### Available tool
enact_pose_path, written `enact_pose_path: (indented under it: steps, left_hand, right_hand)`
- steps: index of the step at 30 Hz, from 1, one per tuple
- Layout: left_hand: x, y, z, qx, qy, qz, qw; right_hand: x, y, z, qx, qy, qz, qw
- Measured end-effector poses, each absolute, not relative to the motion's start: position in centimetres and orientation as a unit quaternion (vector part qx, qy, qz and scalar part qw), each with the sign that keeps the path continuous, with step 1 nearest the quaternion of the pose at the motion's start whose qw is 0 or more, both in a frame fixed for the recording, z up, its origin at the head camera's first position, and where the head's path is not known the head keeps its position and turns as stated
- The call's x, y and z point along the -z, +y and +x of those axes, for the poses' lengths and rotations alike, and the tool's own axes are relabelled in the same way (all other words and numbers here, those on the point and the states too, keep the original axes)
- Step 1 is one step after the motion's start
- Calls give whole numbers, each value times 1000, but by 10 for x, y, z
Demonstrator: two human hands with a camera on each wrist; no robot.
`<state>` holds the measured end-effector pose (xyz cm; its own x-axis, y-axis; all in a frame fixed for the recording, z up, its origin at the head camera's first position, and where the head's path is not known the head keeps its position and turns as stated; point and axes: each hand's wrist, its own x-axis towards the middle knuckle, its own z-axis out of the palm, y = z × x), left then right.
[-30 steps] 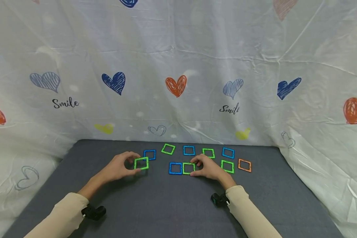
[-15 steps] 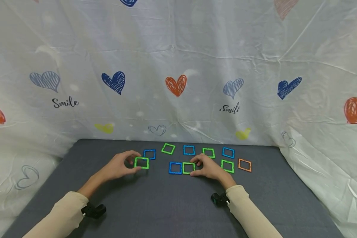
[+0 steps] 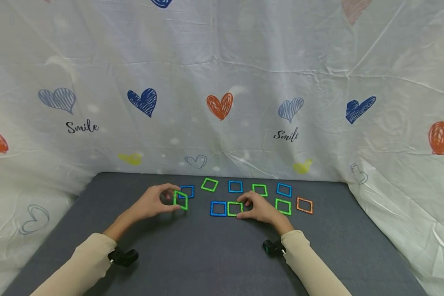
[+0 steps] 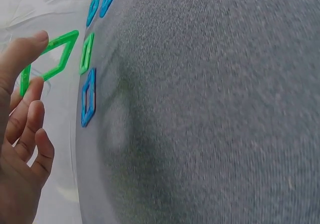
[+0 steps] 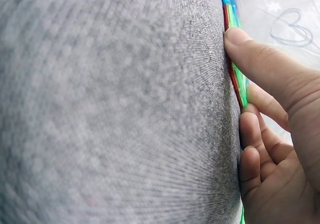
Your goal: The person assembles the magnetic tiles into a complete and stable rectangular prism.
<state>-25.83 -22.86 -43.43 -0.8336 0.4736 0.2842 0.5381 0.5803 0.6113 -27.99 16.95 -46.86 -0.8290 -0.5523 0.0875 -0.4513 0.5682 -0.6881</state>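
Observation:
In the head view, my left hand [image 3: 153, 202] pinches a green square magnetic tile frame [image 4: 66, 56] between thumb and fingers. It is raised off the table and tilted, partly overlapping a blue tile [image 3: 193, 192] lying behind it. My right hand [image 3: 259, 208] pinches the right side of another green tile [image 3: 234, 216], which lies flat on the table. A blue tile [image 3: 211, 209] touches that tile's left side. From the right wrist, the thumb [image 5: 237, 36] is seen against the green tile's near edge, with a red edge showing under the green.
Along the far part of the grey table [image 3: 207, 255] lie a green tile [image 3: 207, 190], a blue tile [image 3: 235, 192] and several others. To the right of my right hand are a green tile [image 3: 276, 205] and an orange tile [image 3: 305, 199]. A white printed curtain [image 3: 244, 135] hangs behind.
My left hand has shifted slightly right and up, turning its green tile so it now appears narrower and more tilted. The right hand and its tile have stayed in place.

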Motion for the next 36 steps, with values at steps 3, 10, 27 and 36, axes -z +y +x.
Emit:
enact_pose_path:
  steps: [3, 10, 27, 36]
  left_hand:
    - [435, -226, -261, 356, -890, -284, 37]
    - [437, -217, -266, 345, -895, -284, 6]
    - [436, -201, -273, 350, -893, -282, -5]
    - [437, -189, -278, 339, -894, -291, -19]
  right_hand:
    - [469, 170, -280, 369, 882, -285, 71]
    - [469, 171, -281, 369, 881, -287, 71]
    - [469, 169, -280, 371, 880, -288, 73]
    - [468, 170, -280, 373, 879, -286, 75]
